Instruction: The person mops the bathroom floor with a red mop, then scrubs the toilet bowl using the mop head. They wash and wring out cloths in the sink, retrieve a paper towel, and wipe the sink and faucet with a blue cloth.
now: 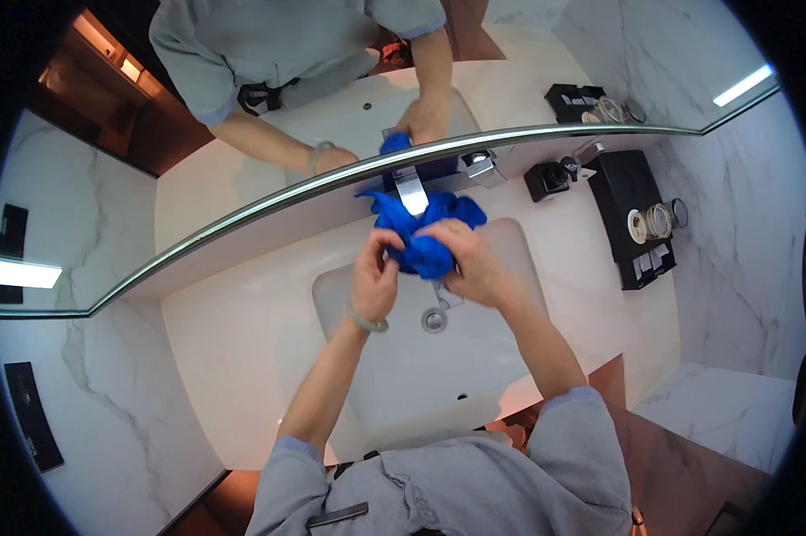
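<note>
A bunched blue cloth [431, 257] is gathered under and around the chrome faucet [412, 192], above the far side of the white sink basin [394, 366]. My left hand [376, 275], with a pale bangle on its wrist, has its curled fingers on the cloth's left side. From the right, my right hand [474, 268] grips the cloth, its thumb and fingers closed around the bunched part. Loose folds of the cloth spread to both sides of the faucet. A glint of clear water shows just below the cloth, near the round metal drain [434, 320].
Behind the basin runs a mirror with a metal lower edge [510, 136], reflecting my arms and the counter. To the faucet's right stand a chrome lever [483, 170] and a black dispenser bottle [547, 181]. A black tray [624, 192] holding glass jars [658, 221] and small packets lies at the counter's right.
</note>
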A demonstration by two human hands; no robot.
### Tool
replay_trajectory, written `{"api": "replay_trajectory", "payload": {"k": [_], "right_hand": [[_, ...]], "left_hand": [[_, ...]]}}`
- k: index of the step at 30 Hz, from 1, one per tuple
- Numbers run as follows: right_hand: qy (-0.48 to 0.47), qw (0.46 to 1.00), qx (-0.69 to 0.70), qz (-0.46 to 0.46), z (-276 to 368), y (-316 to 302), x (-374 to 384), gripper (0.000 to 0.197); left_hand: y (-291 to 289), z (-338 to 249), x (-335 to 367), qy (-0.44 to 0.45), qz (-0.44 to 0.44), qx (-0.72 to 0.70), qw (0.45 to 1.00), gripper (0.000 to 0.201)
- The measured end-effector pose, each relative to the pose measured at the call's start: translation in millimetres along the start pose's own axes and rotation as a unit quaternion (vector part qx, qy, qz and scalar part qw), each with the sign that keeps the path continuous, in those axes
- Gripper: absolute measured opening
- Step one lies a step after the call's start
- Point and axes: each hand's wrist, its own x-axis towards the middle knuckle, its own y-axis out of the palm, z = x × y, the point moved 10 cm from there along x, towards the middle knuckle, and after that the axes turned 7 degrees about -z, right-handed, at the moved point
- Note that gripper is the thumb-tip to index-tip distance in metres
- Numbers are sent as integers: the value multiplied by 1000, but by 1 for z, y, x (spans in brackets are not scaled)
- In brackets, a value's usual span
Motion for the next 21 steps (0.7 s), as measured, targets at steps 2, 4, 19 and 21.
{"api": "replay_trajectory", "payload": {"k": [2,4,19,21], "right_hand": [[27,999,13,34,9,1,-30,45],[40,998,13,46,23,0,-59,46],[102,939,26,-328,-63,-19,-89,62],[-37,962,-97,-251,-74,1,-43,65]], "left_hand": [[6,-3,-29,-17,42,41,998,29],[10,-6,-58,-20,60,55,996,28],[36,-43,-71,156,119,187,963,20],[18,-25,-94,132,107,160,972,22]]}}
